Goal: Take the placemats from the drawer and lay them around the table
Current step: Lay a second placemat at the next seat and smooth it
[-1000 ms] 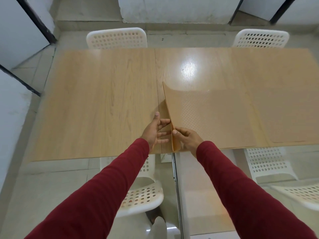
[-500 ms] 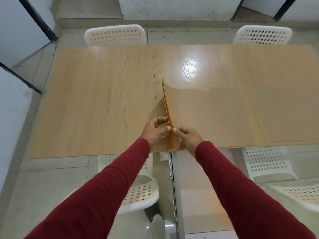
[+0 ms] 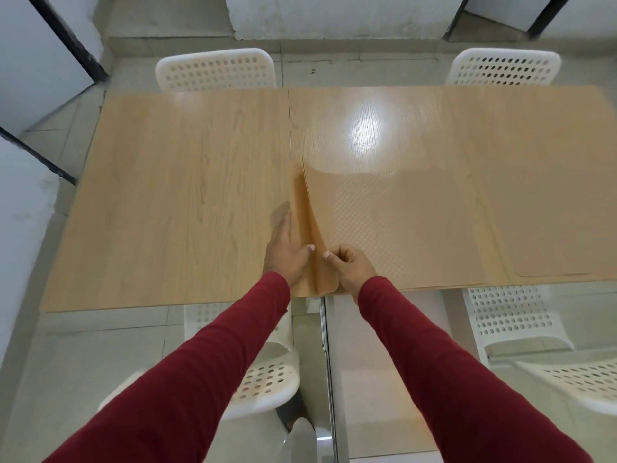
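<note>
A stack of thin tan placemats lies on the wooden table, near its front edge, right of the centre seam. The stack's left edge is lifted and curls upward. My right hand pinches the lifted near-left corner of the top placemat. My left hand is against the raised edge from the left, thumb on the mat and fingers blurred behind it. Another tan placemat lies flat on the right part of the table.
Two white perforated chairs stand at the table's far side. Two more white chairs are tucked at the near side. White walls with dark frames stand to the left.
My left hand went from resting open beside the stack to pressing on the lifted edge. The raised edge has peeled further, with a second layer showing to the left.
</note>
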